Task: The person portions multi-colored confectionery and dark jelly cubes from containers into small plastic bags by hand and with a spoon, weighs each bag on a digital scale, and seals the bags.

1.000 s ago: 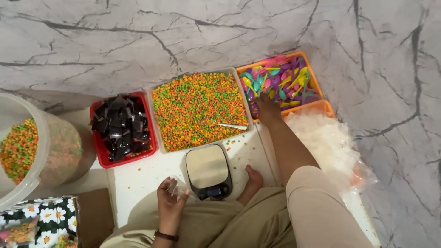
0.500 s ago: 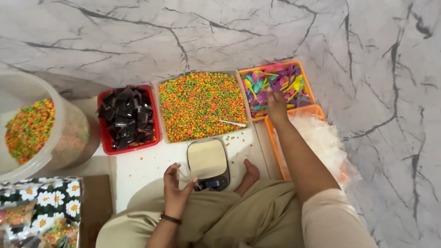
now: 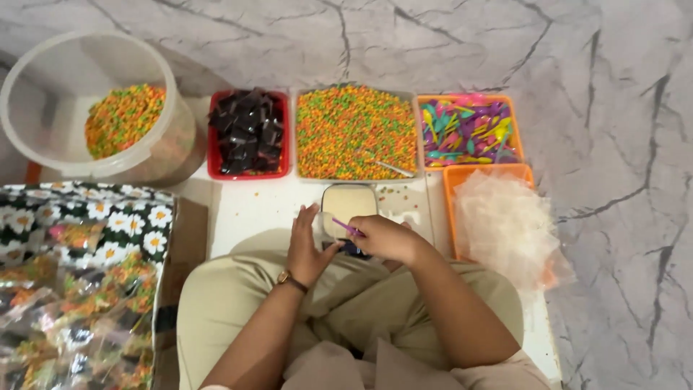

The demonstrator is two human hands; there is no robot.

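We sit on a home's marble floor (image 3: 613, 108), a makeshift packing spot: trays of coloured sweets (image 3: 354, 130), a small scale (image 3: 348, 206), clear bags (image 3: 505, 224), a box of filled packets (image 3: 79, 303).

Both hands meet low over the scale (image 3: 348, 202), the left hand (image 3: 307, 249) beside the right hand (image 3: 384, 238), which pinches a purple spoon (image 3: 349, 229). Bare white board (image 3: 249, 209) lies open to the left of the scale. Ahead, three trays stand edge to edge: red tray (image 3: 247, 133), bead tray (image 3: 355, 132), spoon tray (image 3: 469, 132). A heap of clear bags (image 3: 505, 224) crowds the right. The tub (image 3: 94, 108) and a flowered box (image 3: 79, 282) wall the left.
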